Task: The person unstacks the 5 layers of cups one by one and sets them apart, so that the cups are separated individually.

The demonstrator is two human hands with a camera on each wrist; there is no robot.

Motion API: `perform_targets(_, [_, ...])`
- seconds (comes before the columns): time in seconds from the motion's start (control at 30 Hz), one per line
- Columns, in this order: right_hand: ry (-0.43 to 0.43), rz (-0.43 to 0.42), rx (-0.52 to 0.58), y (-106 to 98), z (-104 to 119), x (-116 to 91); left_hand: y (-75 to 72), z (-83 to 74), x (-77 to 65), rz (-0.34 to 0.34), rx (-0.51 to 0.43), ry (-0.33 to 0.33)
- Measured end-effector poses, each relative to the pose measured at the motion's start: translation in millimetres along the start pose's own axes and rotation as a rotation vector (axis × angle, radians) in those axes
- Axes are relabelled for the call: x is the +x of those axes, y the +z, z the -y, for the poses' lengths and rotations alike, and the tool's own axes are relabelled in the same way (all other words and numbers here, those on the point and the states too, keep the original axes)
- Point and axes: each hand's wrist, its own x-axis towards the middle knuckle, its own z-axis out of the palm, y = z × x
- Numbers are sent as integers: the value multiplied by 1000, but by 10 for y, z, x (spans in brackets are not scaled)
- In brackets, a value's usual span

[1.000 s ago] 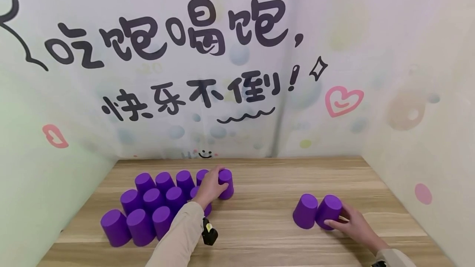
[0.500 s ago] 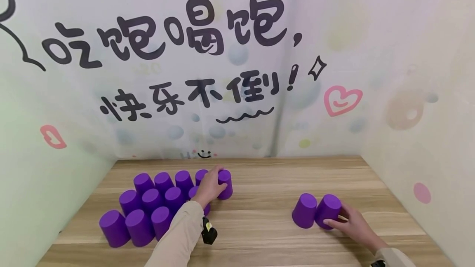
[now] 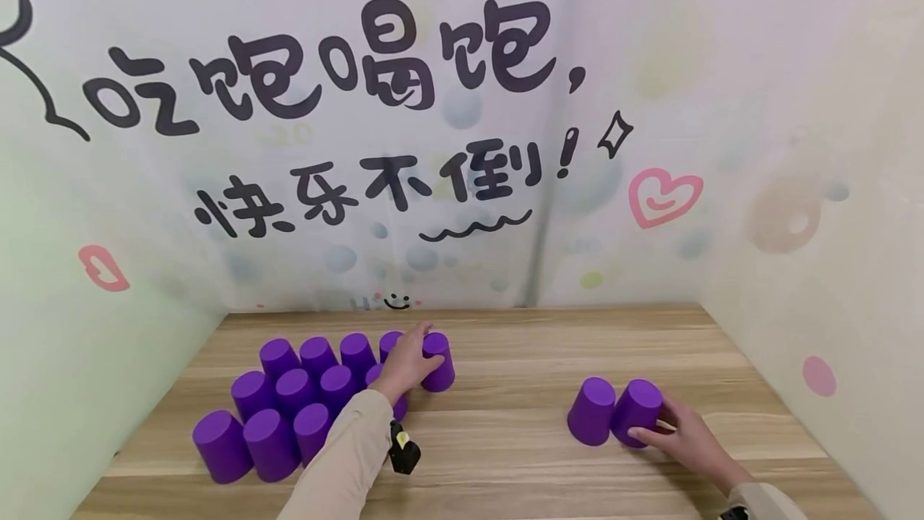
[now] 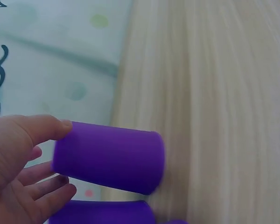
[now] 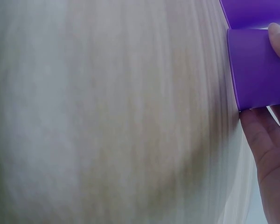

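Note:
My left hand holds an upside-down purple cup at the right end of the back row, thumb on the near side. Seen from the left wrist, the thumb lies along the narrow end of that cup, with another purple cup beside it. Over on the right, my right hand grips a second upturned purple cup from its right side. A matching cup stands just left of it. The right wrist view shows thumb and fingers on opposite sides of the gripped cup.
Several more upturned purple cups stand in rows on the left, among them a front corner cup. My left sleeve covers part of the rows. A printed cloth wall closes off the back of the wooden table.

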Motion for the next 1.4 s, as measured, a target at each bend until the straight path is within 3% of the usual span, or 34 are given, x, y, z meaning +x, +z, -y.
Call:
perform_targets(0.13, [22,6,-8,-8,2,-3,-59,-100,20,-5,-37,3])
perform_targets(0.27, [29,4,-14,-9,-5,-2,-72,-270,47,-39,-61,83])
perform_targets(0.4, [15,0,-13,-1,-17,2,9,-472,77,-47,-148,170])
perform_targets(0.63, [-4,-7,2,12,-29,10,326,-814,119,-34,-277,245])
perform_targets(0.8, [5,-2,9,16,-28,8,620,-1065,83,31,-329,260])
perform_targets(1.07, [-17,-10,14,10,-34,21,1097,-1349,-29,137,-187,358])
perform_targets(1.23, [-40,-6,9,9,-42,27,1306,-1404,-119,209,-129,332])
perform_targets(1.4, [-37,-4,15,11,-43,13,1432,-1390,-176,205,-135,319])
